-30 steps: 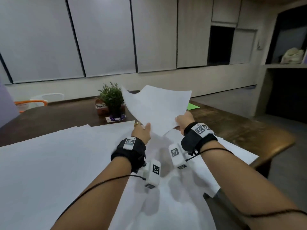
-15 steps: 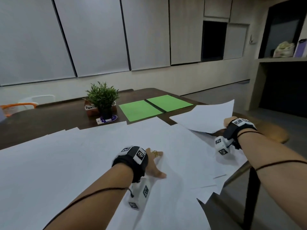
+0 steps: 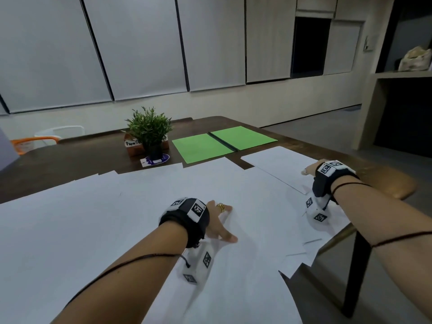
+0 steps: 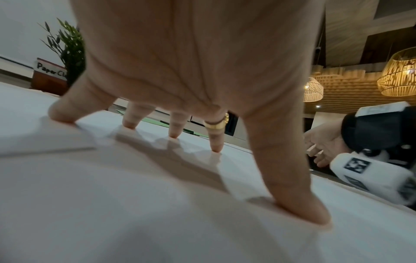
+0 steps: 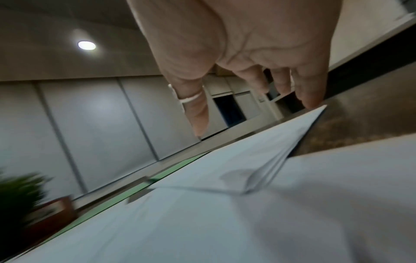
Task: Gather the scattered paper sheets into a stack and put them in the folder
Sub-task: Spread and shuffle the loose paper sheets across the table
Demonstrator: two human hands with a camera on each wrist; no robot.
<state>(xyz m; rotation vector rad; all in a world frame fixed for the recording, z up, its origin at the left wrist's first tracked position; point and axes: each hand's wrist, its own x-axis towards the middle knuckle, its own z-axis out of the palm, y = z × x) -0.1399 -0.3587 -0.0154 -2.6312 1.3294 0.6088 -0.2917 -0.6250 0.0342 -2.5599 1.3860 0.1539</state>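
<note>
- Where the dark brown wooden table (image 3: 77, 157) runs across the room, overlapping white paper sheets (image 3: 98, 230) cover most of its near half, some hanging past the near right edge.
- Open bright green folder (image 3: 223, 142) with a black spine lies flat on the far side of the table, just beyond the sheets and apart from both hands.
- Small neat pile of white sheets (image 3: 278, 163) sits at the right, near the folder's right leaf; the right wrist view shows several edges fanned at one corner.
- Green potted plant (image 3: 149, 129) stands left of the folder, in front of a small brown box with a handwritten label (image 3: 131, 145).
- Left hand (image 3: 218, 224) is spread, fingers straight; its fingertips (image 4: 215, 148) and thumb press down on the loose sheets mid-table. Nothing grasped.
- Right hand (image 3: 311, 168) hangs over the pile's right edge, fingers extended and relaxed; fingertips (image 5: 311, 105) are at the pile's corner. Contact cannot be told. Nothing grasped.
- Gold ring (image 4: 217, 123) sits on one left finger.
</note>
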